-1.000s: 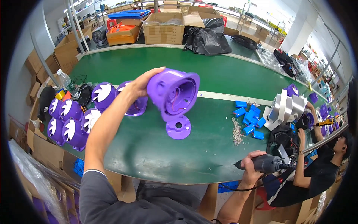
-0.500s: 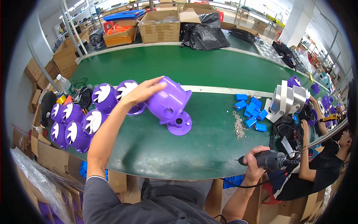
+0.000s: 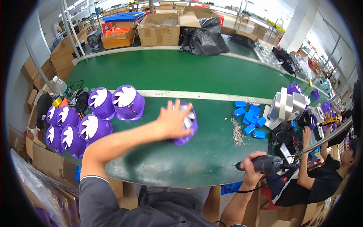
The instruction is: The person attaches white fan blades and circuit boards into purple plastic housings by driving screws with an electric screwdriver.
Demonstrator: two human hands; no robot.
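My left hand (image 3: 176,120) lies over the top of a purple fan housing (image 3: 192,130), its fingers spread across the white blades. The housing stands upright mid-table, partly covered by the hand; the separate purple disc cannot be made out now. My right hand (image 3: 250,170) is wrapped round a dark grey electric screwdriver (image 3: 266,164), held over the table's front edge with its thin bit pointing left. Several more purple housings with white fan blades (image 3: 124,103) stand grouped at the left.
Blue battery packs (image 3: 250,116) lie right of centre beside a pile of small screws (image 3: 237,134). A silver metal device (image 3: 284,106) stands farther right, near a co-worker (image 3: 325,174). Cardboard boxes (image 3: 159,32) and a black plastic bag (image 3: 206,38) line the back.
The tilted purple housing has been set upright where the disc lay. My left hand has shifted from gripping its side to lying spread over its top. The screwdriver stays nearly in place.
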